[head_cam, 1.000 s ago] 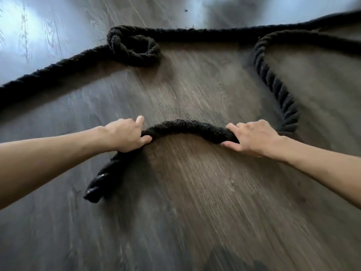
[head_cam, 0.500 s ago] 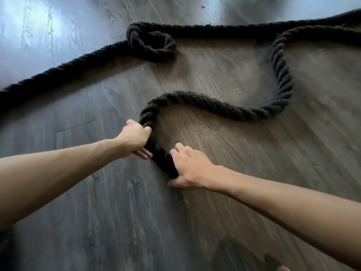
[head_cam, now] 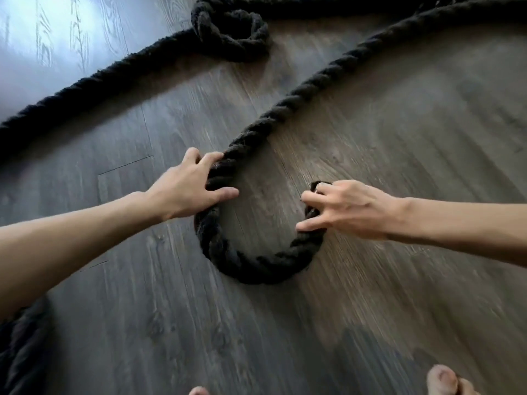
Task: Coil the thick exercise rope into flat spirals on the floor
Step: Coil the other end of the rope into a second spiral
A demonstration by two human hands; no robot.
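Note:
A thick black twisted rope point(head_cam: 310, 81) lies across the wooden floor point(head_cam: 399, 143). Its near end is bent into a U-shaped hook point(head_cam: 256, 269) between my hands. My left hand point(head_cam: 185, 189) grips the left side of the curve, fingers over the top and thumb on the inner side. My right hand point(head_cam: 342, 209) pinches the rope's capped end at the right of the curve, fingers curled round it. From my left hand the rope runs up and right to the top edge.
A small loose loop of rope point(head_cam: 231, 32) lies at the top centre, with another stretch of rope point(head_cam: 71, 92) running down to the left edge. More dark rope point(head_cam: 20, 346) shows at the bottom left corner. My bare toes point(head_cam: 442, 380) are at the bottom edge.
My right hand has swung the rope's end round to the right, and the tight bend has opened into a wide U. The far rope has straightened. The view has tipped downward.

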